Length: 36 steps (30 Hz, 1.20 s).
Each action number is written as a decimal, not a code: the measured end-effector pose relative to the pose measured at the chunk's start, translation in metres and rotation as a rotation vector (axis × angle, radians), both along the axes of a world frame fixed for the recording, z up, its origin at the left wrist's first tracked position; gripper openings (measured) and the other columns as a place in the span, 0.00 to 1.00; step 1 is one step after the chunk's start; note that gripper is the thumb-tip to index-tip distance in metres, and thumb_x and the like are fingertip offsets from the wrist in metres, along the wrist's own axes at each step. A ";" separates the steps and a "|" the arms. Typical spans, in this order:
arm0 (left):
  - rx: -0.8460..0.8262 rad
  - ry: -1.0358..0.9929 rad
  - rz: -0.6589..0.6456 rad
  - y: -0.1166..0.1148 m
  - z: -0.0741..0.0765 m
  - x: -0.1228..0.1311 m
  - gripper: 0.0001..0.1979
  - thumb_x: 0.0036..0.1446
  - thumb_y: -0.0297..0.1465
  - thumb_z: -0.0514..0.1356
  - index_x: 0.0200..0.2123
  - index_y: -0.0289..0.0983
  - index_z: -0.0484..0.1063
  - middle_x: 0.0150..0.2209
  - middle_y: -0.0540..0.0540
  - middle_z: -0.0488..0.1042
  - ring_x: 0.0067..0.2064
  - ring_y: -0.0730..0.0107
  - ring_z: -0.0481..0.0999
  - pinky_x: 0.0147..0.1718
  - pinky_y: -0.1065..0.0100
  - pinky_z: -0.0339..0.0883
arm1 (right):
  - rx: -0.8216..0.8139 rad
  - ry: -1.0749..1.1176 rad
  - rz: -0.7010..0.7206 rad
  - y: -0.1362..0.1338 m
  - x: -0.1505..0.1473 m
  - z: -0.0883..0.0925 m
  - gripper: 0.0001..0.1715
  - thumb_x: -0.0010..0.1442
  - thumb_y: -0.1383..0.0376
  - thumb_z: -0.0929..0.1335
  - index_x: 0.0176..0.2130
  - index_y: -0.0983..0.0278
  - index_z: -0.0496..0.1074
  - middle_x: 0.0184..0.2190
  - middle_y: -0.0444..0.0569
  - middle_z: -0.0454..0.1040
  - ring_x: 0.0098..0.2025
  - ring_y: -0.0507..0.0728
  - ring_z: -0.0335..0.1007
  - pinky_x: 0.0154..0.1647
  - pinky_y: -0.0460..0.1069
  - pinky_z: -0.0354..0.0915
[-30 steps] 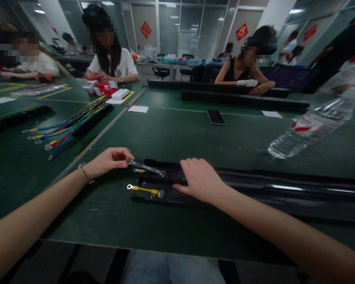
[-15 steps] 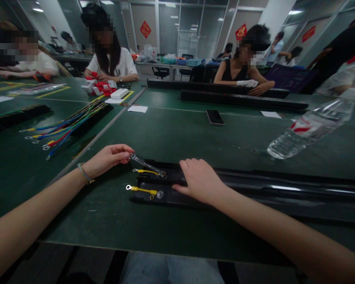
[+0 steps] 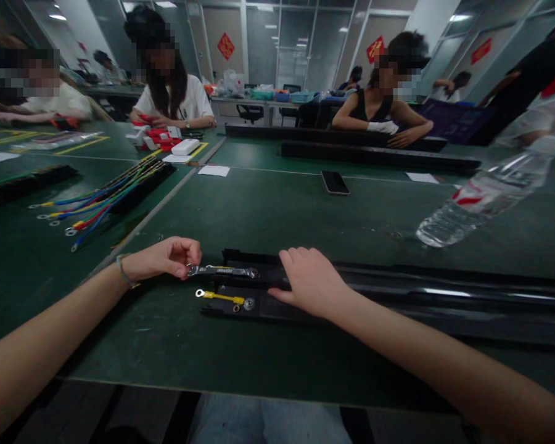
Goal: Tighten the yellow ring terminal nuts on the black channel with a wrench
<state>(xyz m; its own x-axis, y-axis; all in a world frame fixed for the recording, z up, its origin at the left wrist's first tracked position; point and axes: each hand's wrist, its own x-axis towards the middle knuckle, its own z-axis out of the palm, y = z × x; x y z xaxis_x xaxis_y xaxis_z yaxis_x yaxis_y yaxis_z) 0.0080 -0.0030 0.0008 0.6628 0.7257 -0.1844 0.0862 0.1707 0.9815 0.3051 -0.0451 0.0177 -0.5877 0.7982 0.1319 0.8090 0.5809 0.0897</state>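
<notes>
My left hand [image 3: 164,259] pinches the free end of a small silver wrench [image 3: 222,271]; the wrench's other end sits on a fastener at the left end of a long black rail [image 3: 398,296]. The wrench lies nearly level, pointing left. My right hand [image 3: 312,280] rests palm down on the rail just right of the wrench, fingers pressed flat and together. A yellow wire with a ring terminal [image 3: 219,296] lies on the rail's near side, ending at a round fastener [image 3: 248,303].
A clear water bottle [image 3: 481,194] lies at the right. A dark phone [image 3: 335,182] lies mid-table. A bundle of coloured wires [image 3: 97,200] lies at the left. More black rails [image 3: 379,155] and several seated people are across the green table [image 3: 259,216].
My left hand swung the wrench handle toward me, from angled up-left to nearly level. The right hand stayed on the rail.
</notes>
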 end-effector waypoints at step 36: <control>0.024 0.010 0.028 -0.001 0.001 0.004 0.15 0.32 0.28 0.69 0.24 0.33 0.66 0.24 0.51 0.68 0.23 0.77 0.65 0.19 0.78 0.59 | -0.019 0.004 -0.006 0.000 0.001 0.001 0.31 0.49 0.47 0.63 0.43 0.69 0.65 0.36 0.54 0.71 0.36 0.59 0.65 0.36 0.53 0.60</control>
<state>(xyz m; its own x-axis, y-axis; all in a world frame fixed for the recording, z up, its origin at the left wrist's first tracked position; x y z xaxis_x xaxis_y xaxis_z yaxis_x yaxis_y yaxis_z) 0.0123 -0.0037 0.0022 0.6404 0.7483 -0.1729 0.0912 0.1495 0.9846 0.3057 -0.0453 0.0189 -0.5822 0.8043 0.1190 0.8130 0.5773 0.0759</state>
